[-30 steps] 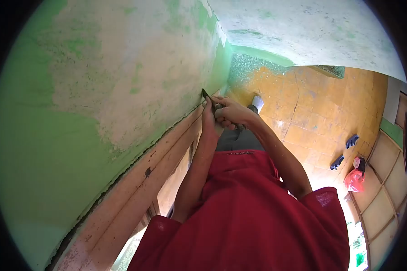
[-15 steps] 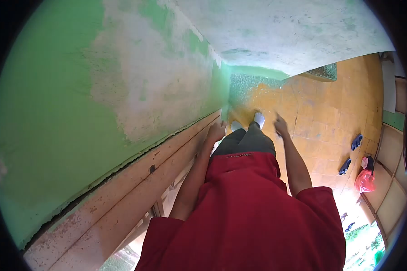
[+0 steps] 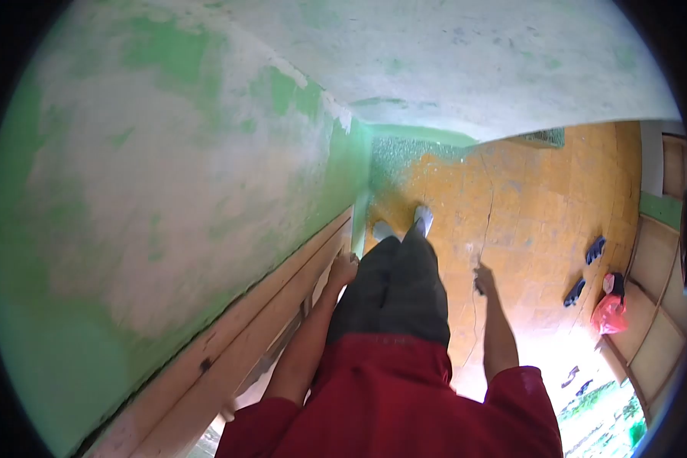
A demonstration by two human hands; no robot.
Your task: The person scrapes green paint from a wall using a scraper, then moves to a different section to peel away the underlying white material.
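Observation:
My left hand [image 3: 344,269] is closed beside the pinkish wooden boards [image 3: 282,286] at the foot of the wall; nothing shows in its fingers. Out to the right, over the orange tiled floor [image 3: 534,198], my right hand [image 3: 485,281] is closed round a small dark thing with a thin tip, too small to name. The green wall [image 3: 168,145] on the left has large pale patches where the paint is worn. My feet, in pale coverings, are on the floor [image 3: 424,218] near the corner.
Two dark sandals [image 3: 595,249] lie on the floor at the right, near a red plastic bag [image 3: 609,314]. Panels [image 3: 653,259] stand along the right edge. A pale wall [image 3: 466,61] rises ahead. A small blurred skin-coloured shape [image 3: 227,409] shows at the lower left.
The view has shifted, showing more of my trousers and the patchy wall. Both my hands appear lower in the picture; my right hand is less blurred.

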